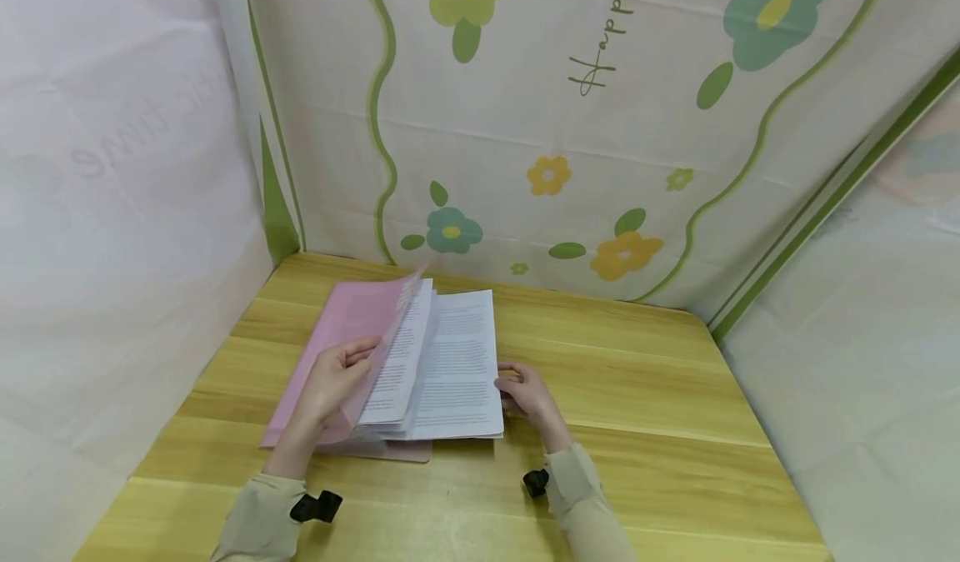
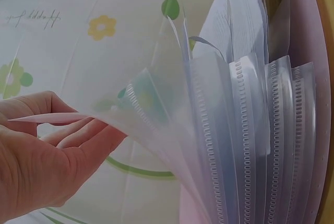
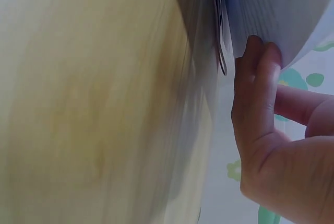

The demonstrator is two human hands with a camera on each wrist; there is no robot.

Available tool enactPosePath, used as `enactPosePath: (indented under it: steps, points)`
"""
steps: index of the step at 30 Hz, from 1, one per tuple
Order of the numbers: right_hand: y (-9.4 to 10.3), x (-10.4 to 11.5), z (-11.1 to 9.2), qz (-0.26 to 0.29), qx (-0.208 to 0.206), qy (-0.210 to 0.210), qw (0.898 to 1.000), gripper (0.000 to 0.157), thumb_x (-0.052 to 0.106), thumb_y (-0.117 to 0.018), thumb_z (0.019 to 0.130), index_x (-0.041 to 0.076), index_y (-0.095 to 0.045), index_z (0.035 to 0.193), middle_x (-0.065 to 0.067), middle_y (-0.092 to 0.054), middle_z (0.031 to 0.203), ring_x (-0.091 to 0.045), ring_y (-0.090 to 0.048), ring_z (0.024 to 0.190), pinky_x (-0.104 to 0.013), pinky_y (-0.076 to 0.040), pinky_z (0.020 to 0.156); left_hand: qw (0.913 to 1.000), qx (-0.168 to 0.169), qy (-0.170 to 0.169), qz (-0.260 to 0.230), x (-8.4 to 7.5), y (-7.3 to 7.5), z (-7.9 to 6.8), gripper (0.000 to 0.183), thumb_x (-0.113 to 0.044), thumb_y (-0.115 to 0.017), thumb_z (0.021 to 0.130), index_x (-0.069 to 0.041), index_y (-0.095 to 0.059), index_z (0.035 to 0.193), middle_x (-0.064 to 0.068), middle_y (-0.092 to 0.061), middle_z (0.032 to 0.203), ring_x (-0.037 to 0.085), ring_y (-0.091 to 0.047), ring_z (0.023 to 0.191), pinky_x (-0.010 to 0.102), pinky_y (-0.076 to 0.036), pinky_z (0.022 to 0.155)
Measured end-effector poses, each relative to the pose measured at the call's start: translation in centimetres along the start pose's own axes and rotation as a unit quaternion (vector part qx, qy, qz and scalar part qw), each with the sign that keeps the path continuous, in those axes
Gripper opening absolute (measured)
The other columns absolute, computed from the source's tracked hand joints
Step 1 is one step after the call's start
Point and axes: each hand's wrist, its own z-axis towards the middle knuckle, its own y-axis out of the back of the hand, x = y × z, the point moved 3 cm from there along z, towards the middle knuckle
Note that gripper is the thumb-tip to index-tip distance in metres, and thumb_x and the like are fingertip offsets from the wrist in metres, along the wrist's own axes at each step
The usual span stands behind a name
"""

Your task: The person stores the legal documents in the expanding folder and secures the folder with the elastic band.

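A pink display-book folder [image 1: 352,312] lies spread on the table, its translucent front cover lifted at a slant. My left hand [image 1: 330,383] pinches that cover's free edge between thumb and fingers; in the left wrist view the hand [image 2: 57,151] has the thin pink edge along it. Clear punched sleeves [image 2: 250,130] fan out beside it. To the right, printed sheets [image 1: 459,362] stick out of the folder. My right hand [image 1: 528,395] holds their right edge, thumb on top. In the right wrist view its fingertips lie against the underside of the paper [image 3: 276,15].
The wooden table [image 1: 637,429] extends to the right and front of the folder. White cloth with flower prints [image 1: 551,176] hangs behind the table, and more cloth stands along both sides. Each sleeve cuff carries a small black device [image 1: 317,507].
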Motion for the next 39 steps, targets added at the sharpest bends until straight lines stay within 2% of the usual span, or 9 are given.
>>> enactPosePath:
  steps: [10, 17, 28, 39]
  points:
    - [-1.0, 0.6, 0.1, 0.004, 0.018, 0.011, 1.000, 0.041, 0.003, -0.057, 0.095, 0.000, -0.055, 0.136, -0.020, -0.074, 0.107, -0.008, -0.064, 0.061, -0.026, -0.051, 0.058, 1.0000, -0.003, -0.003, 0.000, -0.4, 0.0, 0.0, 0.045, -0.003, -0.048, 0.095, 0.001, -0.054, 0.139, 0.023, -0.058, 0.140, 0.030, -0.054, 0.129, 0.005, -0.043, 0.082]
    - [-1.6, 0.9, 0.1, 0.010, 0.036, 0.019, 0.999, 0.045, 0.000, -0.056, 0.094, -0.001, -0.052, 0.139, -0.026, -0.068, 0.119, -0.013, -0.069, 0.077, -0.029, -0.058, 0.069, 1.0000, -0.003, -0.003, -0.003, -0.3, 0.0, 0.0, 0.045, -0.004, -0.049, 0.095, 0.001, -0.053, 0.140, 0.023, -0.057, 0.140, 0.029, -0.053, 0.129, 0.005, -0.042, 0.080]
    - [-2.6, 1.2, 0.3, 0.014, 0.026, 0.026, 0.999, 0.048, -0.001, -0.060, 0.092, 0.001, -0.052, 0.139, -0.024, -0.069, 0.117, -0.010, -0.066, 0.075, -0.028, -0.057, 0.070, 0.9999, -0.002, -0.013, -0.004, -0.3, 0.0, 0.1, 0.044, -0.004, -0.049, 0.096, 0.003, -0.053, 0.139, 0.025, -0.059, 0.137, 0.031, -0.055, 0.127, 0.005, -0.043, 0.080]
    - [-3.5, 1.5, 0.2, 0.003, 0.034, 0.031, 0.999, 0.043, 0.001, -0.061, 0.093, -0.007, -0.054, 0.135, -0.028, -0.064, 0.127, -0.014, -0.069, 0.093, -0.035, -0.059, 0.082, 0.9999, -0.002, -0.009, -0.006, -0.2, 0.0, -0.1, 0.044, -0.004, -0.050, 0.097, 0.003, -0.053, 0.139, 0.023, -0.058, 0.139, 0.032, -0.055, 0.130, 0.004, -0.042, 0.082]
